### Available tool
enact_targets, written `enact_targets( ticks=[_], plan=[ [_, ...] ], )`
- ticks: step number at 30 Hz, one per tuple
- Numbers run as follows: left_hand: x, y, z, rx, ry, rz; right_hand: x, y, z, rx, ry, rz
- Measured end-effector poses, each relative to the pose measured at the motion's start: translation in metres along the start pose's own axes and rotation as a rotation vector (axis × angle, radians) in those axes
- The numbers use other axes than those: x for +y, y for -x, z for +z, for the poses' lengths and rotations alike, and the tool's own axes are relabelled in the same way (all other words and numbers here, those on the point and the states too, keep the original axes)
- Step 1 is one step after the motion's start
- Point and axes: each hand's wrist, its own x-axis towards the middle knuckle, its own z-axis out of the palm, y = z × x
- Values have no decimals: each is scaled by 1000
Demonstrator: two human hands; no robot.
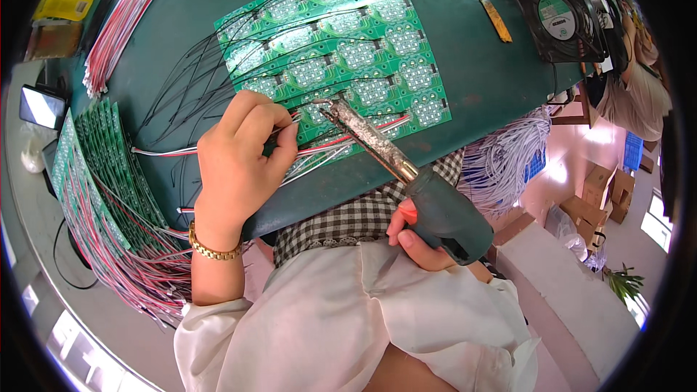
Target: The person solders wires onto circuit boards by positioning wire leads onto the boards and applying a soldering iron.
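Your left hand pinches red-and-white wires against the green panel of circuit boards on the dark green counter. Your right hand fingers grasp the grey-handled soldering iron, tip at the wires.

The desk had a dark green top. A panel of joined green circuit boards lay flat at its middle, with thin black wires trailing off it to the left. A bundle of red and white wires lay along the far left edge. Stacked green boards with red and white leads sat at the near left. A black square fan rested at the far right, a brown-handled tool just beside it.
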Motion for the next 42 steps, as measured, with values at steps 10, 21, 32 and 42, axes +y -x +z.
enact_targets(
  ticks=[10,21,32,42],
  plan=[
    [-1,1,2,48,60,-44,-1,-5,-5,-91,24,136],
    [3,-3,1,57,51,-80,-1,-2,2,38,10,-49],
    [-1,-6,2,76,129,-64,-14,-9,6,244,-213,-91],
    [6,6,-19,-40,-100,-75,-42,-87,-5,557,-475,-171]
  ],
)
